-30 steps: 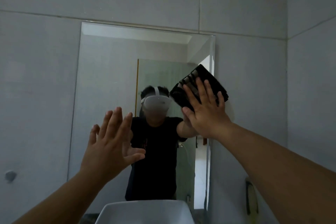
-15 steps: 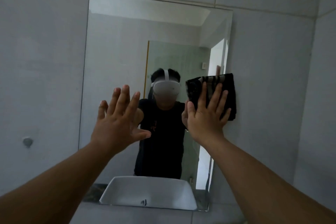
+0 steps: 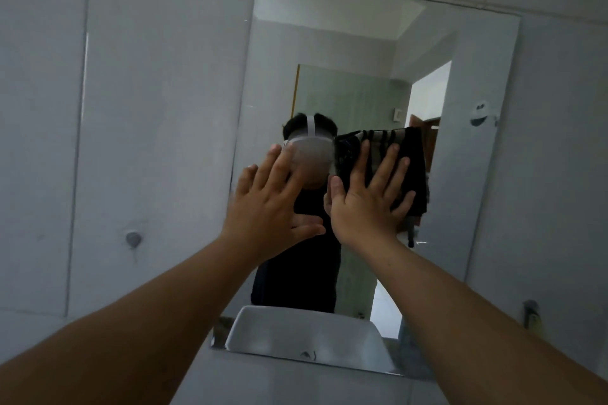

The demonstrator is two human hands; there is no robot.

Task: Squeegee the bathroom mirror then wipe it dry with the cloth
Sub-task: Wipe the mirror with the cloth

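The rectangular bathroom mirror hangs on the grey tiled wall ahead. A dark cloth with pale stripes is pressed flat against the glass near its middle by my right hand, whose fingers are spread over it. My left hand is raised just to the left of the right one, palm toward the glass, fingers spread and holding nothing. Whether it touches the glass is unclear. No squeegee is in view.
The mirror reflects a person in a dark shirt, a white basin, a green door and a bright doorway. A round wall fitting sits left of the mirror; a hook and a small holder sit on its right.
My right hand has slid the cloth down and left from the mirror's right edge toward its middle. My left hand stays raised beside it. The view has shifted, so the mirror now sits further right.
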